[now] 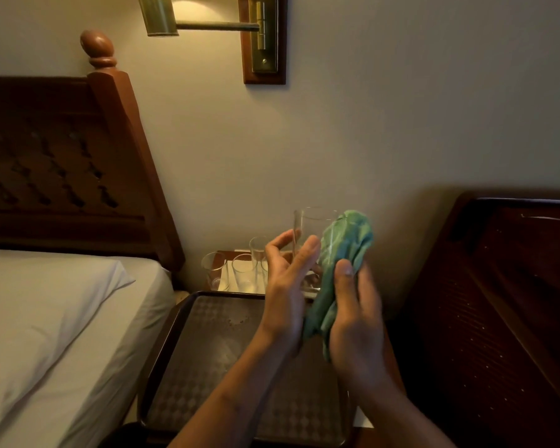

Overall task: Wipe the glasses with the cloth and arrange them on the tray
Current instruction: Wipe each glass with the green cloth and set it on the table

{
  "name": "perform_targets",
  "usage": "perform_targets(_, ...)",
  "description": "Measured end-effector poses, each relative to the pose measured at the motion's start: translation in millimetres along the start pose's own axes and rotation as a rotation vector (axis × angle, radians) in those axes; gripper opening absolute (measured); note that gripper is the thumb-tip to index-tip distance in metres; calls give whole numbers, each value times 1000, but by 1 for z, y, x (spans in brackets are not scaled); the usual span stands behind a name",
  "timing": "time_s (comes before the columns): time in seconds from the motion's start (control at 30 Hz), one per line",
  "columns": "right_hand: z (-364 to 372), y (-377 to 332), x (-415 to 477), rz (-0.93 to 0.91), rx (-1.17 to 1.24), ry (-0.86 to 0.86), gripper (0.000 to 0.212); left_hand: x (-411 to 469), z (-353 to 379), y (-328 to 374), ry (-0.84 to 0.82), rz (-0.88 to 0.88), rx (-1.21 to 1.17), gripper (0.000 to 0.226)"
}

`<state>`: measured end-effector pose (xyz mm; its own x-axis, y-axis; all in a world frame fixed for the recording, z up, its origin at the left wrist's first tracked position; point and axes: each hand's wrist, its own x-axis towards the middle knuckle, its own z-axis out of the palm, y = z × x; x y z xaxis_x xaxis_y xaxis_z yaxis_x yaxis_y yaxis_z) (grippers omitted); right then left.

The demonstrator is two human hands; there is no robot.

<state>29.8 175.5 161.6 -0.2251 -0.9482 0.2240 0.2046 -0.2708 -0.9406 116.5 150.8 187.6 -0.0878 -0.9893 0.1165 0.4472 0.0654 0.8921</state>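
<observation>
here, in the middle of the frame, the left hand [285, 286] grips a clear glass [307, 227] upright, fingers and thumb curled round its side. the right hand [356, 315] pinches a green cloth [346, 244] under its thumb and presses it against the glass's right side. below them, lower centre, lies the dark patterned tray [207, 334]. three more glasses [243, 270] stand just beyond its far edge. a bed [62, 302] fills the lower left.

No text, label, brand or number can be read here. This holds for the glass [307, 227] which the left hand [285, 286] holds, the green cloth [346, 247] gripped by the right hand [356, 318], and the tray [207, 350] below both hands.
</observation>
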Motion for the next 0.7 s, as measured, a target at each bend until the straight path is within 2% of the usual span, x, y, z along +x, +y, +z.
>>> perform_targets(0.1,-2,-3,1,-25,-66,21,54,2,-3,1,-13,0,-14,54)
perform_targets(0.17,-9,-18,18,-76,-107,61,40,3,-10,1,-50,-13,-21,52)
perform_targets(0.23,-19,-33,36,-124,-172,23,21,6,-22,4,-102,-22,16,49)
perform_targets(0.37,-43,-52,60,-13,-433,-284,31,19,-49,24,-171,-6,233,46)
perform_targets(0.5,-58,-67,65,-76,-671,-536,37,28,-61,42,-277,66,417,59)
perform_targets(0.53,-57,-67,64,-100,-667,-528,36,30,-62,44,-291,76,441,59)
perform_targets(0.6,-54,-64,61,-143,-583,-402,36,32,-62,48,-325,105,481,55)
perform_targets(0.7,-50,-58,59,-107,-520,-108,57,31,-63,52,-406,153,489,52)
